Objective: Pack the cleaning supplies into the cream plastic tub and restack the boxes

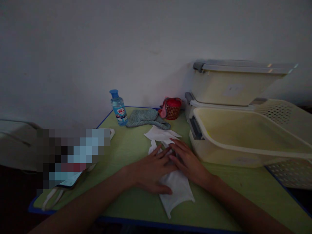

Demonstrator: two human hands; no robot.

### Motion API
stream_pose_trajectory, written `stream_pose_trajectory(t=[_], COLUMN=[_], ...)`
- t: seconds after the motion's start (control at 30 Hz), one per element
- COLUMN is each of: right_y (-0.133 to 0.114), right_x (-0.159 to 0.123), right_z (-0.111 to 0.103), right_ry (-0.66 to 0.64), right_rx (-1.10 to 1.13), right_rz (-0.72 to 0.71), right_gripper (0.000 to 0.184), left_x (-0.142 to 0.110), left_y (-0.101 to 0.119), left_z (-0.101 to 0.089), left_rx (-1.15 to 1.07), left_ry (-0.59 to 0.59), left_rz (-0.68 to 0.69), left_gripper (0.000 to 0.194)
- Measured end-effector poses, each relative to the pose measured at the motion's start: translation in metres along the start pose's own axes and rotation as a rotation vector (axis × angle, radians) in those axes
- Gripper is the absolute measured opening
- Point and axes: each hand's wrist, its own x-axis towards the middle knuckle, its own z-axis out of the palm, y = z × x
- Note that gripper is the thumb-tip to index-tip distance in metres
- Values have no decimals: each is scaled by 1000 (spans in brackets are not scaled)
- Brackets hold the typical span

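A thin white cloth [179, 190] lies on the green table in front of me, its near edge curved and uneven. Across its middle rests my left hand [152, 170], fingers stretched out and thumb spread apart. My right hand [187, 159] lies from the other side, its fingers extended and meeting the left fingertips. Both palms face down, and they hide the cloth's centre. Just beyond my fingertips is another white piece [159, 135]; whether it joins the near cloth I cannot tell, since my hands cover the part between.
A blue bottle [119, 109], a grey-green knit cloth [147, 118] and a red woven container [173, 109] stand along the back. At right are an open cream bin [224, 154] and a lidded box [226, 86]. A blurred-out device [73, 162] sits left. Blue edging [136, 224] borders the table.
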Motion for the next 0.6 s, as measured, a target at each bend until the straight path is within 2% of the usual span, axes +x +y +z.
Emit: stream_pose_trajectory(t=[0.17,0.33,0.5,0.6], right_y=[0,-5,-13,-15], right_x=[-2,-2,-6,-10], right_z=[-1,-4,-8,-10], right_ry=[84,166,209,245], right_rx=[38,70,103,112], right_rz=[21,-14,-85,-205], right_gripper=[47,57,63,67], left_x=[2,3,5,4], left_y=[14,16,-2,-12], left_z=[4,11,10,7], left_rx=[43,74,46,40], left_ry=[15,20,21,32], left_rz=[-116,-227,-118,-66], left_gripper=[60,70,69,70])
